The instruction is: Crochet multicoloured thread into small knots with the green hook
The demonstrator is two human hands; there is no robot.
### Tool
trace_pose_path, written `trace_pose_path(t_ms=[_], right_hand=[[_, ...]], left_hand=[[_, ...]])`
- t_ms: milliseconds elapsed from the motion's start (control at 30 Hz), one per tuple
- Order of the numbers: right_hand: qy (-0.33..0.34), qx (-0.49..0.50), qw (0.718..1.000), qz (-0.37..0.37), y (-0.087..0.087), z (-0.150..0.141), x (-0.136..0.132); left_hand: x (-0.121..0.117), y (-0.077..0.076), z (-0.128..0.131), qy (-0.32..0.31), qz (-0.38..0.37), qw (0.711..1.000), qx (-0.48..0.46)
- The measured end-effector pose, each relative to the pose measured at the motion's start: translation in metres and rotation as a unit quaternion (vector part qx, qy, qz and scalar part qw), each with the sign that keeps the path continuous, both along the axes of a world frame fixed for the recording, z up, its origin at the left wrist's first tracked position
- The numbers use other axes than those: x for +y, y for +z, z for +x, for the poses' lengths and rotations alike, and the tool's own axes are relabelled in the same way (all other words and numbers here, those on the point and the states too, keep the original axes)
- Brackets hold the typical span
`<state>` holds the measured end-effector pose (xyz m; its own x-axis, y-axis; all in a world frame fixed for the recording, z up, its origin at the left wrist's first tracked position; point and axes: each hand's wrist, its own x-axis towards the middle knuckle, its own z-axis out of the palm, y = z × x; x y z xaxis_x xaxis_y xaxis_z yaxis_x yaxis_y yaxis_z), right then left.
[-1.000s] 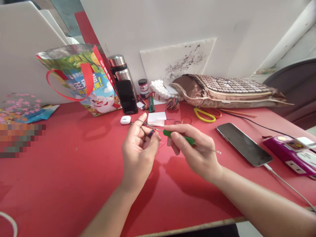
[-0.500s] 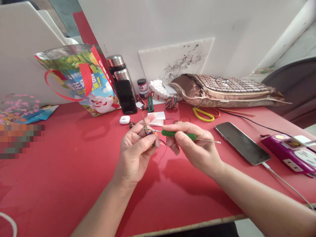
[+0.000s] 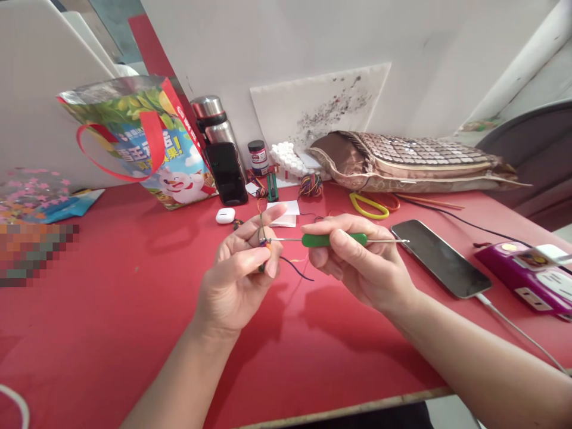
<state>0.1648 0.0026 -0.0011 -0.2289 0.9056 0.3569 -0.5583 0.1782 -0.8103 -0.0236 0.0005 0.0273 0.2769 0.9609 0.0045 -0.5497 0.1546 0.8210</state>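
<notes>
Between thumb and fingers, my left hand (image 3: 239,274) pinches a small piece of multicoloured crochet work (image 3: 265,249). A strand of yarn (image 3: 261,217) runs up over its raised index finger, and a dark loose end hangs off to the right. My right hand (image 3: 357,256) grips the green handle of a double-ended crochet hook (image 3: 334,240). The hook's left shaft lies level, its tip at the top of the crochet work. Its other metal end sticks out to the right past my fingers. Most of the piece is hidden behind my left fingers.
Behind my hands lie white paper (image 3: 283,214), a multicoloured yarn ball (image 3: 310,185), an earbud case (image 3: 226,215) and yellow-handled scissors (image 3: 369,206). A phone (image 3: 440,259) and purple power strip (image 3: 522,274) are at right. A flask (image 3: 214,122) and shopping bag (image 3: 179,161) stand back left.
My right hand has shifted right with the crochet hook, which is now more level. My left hand has moved slightly left with the crochet work, and more of the hook's shaft shows.
</notes>
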Motion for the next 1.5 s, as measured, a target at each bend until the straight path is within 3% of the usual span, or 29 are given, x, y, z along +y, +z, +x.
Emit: trace_pose_path(t_ms=[800,967,1100,1233,1367,1500], right_hand=[[0.008,-0.022,0.999,-0.029,-0.002,0.012,0.007],[0.036,-0.005,0.998,-0.054,-0.002,0.011,0.009],[0.038,0.024,0.996,-0.082,-0.002,0.004,0.008],[0.019,0.039,0.994,-0.102,0.000,-0.001,0.008],[0.011,0.017,0.995,-0.102,0.001,0.000,0.008],[0.021,0.025,0.994,-0.107,0.000,0.000,0.007]], left_hand=[[-0.002,0.008,0.001,-0.061,-0.127,0.987,-0.077],[-0.001,0.003,0.000,-0.082,-0.091,0.991,-0.053],[-0.005,0.001,0.007,0.026,0.006,0.999,0.047],[-0.010,-0.003,0.015,0.134,0.070,0.981,0.118],[-0.012,-0.008,0.017,0.168,0.093,0.971,0.145],[-0.013,-0.009,0.015,0.154,0.096,0.973,0.144]])
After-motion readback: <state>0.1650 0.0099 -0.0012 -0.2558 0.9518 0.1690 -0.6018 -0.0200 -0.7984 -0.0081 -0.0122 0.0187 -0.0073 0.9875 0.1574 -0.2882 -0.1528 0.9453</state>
